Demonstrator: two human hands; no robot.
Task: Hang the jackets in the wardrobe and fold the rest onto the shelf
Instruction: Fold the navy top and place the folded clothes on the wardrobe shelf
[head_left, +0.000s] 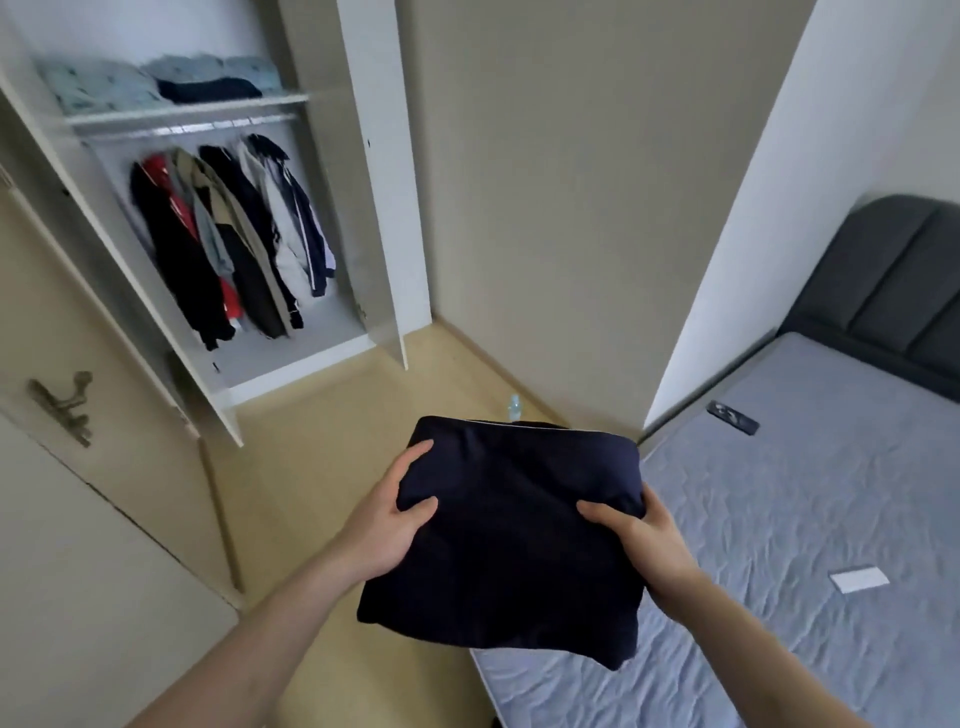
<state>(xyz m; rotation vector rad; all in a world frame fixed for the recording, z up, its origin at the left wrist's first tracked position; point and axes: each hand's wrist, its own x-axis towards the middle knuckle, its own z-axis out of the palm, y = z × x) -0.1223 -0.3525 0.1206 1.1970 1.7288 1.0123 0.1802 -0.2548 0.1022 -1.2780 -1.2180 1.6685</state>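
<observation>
A folded navy garment (511, 540) is held up in front of me, over the floor beside the bed. My left hand (395, 519) grips its left edge and my right hand (641, 540) grips its right edge, thumbs on top. The open wardrobe (374, 171) stands at the upper left. Several jackets (234, 234) hang on its rail. On the shelf (187, 110) above the rail lie folded light blue clothes (98, 85) and a folded dark garment (208, 89).
A bed with a grey mattress (810, 519) and dark headboard (893, 291) fills the right side. A dark remote (732, 417) and a white card (858, 578) lie on it. A small bottle (514, 405) stands on the floor. A door with a lever handle (65, 405) is at left.
</observation>
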